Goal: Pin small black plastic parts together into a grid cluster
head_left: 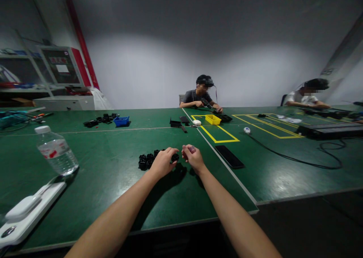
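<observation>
My left hand [162,162] is curled around a small black plastic part [175,157] just above the green table [119,190]. A cluster of several similar black parts [146,161] lies right beside that hand, to its left. My right hand [193,156] is held close to the left one, its fingers pinched on a tiny pale piece [192,149] that I cannot make out. Both forearms reach in from the bottom edge.
A water bottle [56,151] and a white device [27,212] stand at the left. A black phone [229,156] lies right of my hands. Farther back are a blue bin [121,121], a yellow bin [212,119], cables and two seated people at work.
</observation>
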`<move>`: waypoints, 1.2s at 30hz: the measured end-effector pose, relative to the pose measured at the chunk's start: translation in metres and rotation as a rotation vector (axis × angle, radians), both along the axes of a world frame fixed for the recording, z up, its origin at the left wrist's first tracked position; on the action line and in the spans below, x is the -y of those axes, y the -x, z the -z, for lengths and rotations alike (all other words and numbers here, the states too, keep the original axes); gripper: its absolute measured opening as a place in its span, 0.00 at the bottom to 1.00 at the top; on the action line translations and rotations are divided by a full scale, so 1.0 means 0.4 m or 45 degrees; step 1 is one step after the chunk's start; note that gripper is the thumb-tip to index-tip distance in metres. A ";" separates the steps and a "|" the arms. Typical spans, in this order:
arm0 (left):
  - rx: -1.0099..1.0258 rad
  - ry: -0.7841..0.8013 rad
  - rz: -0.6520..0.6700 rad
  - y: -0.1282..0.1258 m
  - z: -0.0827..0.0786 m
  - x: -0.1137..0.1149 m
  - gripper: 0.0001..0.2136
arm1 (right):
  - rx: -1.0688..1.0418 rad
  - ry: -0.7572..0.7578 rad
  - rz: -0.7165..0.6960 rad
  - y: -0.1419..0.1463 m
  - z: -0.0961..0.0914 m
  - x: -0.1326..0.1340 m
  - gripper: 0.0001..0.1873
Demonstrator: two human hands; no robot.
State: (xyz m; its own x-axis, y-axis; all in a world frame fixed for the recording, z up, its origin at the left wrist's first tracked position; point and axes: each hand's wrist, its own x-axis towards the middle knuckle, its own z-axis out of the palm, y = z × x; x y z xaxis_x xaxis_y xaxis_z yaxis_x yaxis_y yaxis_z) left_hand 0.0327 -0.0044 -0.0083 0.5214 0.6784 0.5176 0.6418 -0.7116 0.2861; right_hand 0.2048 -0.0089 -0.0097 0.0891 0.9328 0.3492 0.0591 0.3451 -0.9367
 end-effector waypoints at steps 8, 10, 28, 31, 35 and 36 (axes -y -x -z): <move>0.002 -0.034 0.023 0.000 0.002 -0.001 0.23 | 0.334 -0.219 -0.031 -0.003 0.002 0.010 0.19; 0.024 -0.027 0.045 0.001 0.004 -0.003 0.23 | 0.351 -0.228 -0.028 -0.003 0.000 0.012 0.18; 0.089 -0.028 0.091 0.005 0.019 -0.015 0.19 | 0.421 -0.279 -0.073 -0.004 0.017 0.000 0.16; 0.083 -0.012 0.082 0.006 0.019 -0.014 0.19 | 0.420 -0.283 -0.099 -0.002 0.015 0.003 0.15; 0.063 0.020 0.085 0.007 0.019 -0.015 0.20 | 0.426 -0.289 -0.112 -0.001 0.010 0.006 0.15; 0.064 0.027 0.084 0.007 0.020 -0.015 0.21 | 0.430 -0.294 -0.111 -0.001 0.008 0.007 0.15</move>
State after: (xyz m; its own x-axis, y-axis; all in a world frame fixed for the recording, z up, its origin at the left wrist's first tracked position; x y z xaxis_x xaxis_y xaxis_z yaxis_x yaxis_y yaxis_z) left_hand 0.0298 0.0017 -0.0161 0.5393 0.6545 0.5299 0.5780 -0.7453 0.3323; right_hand 0.2053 -0.0116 -0.0130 -0.1421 0.8255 0.5462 0.3114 0.5611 -0.7669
